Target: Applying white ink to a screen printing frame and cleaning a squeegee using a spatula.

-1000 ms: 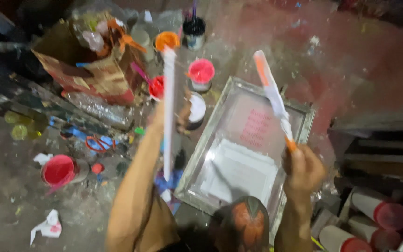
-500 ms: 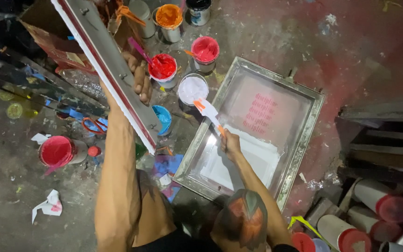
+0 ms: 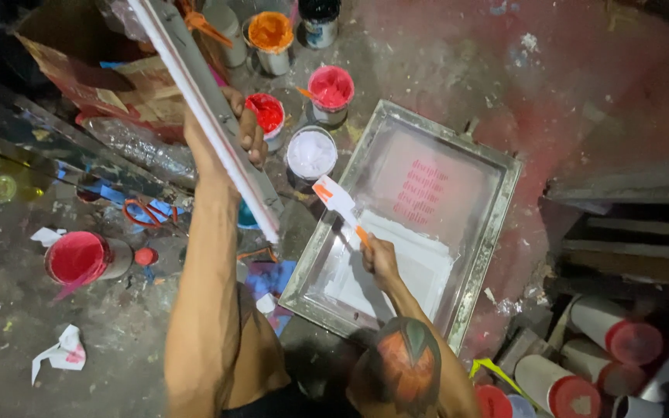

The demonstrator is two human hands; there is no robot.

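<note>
a long squeegee [image 3: 210, 116] is being gripped in the closed left hand [image 3: 230, 128], its long axis running far-left to near-right. a white spatula [image 3: 338, 205] is being pinched by the right hand [image 3: 381, 259], its blade pointing far-left over the screen frame [image 3: 497, 224], toward the white paint can [image 3: 311, 155].

Grey, paint-spattered concrete floor [image 3: 9, 325] spreads below me, stained red toward two o'clock; dark metal shelving [image 3: 629, 232] sits at three o'clock, dim light all around.
</note>
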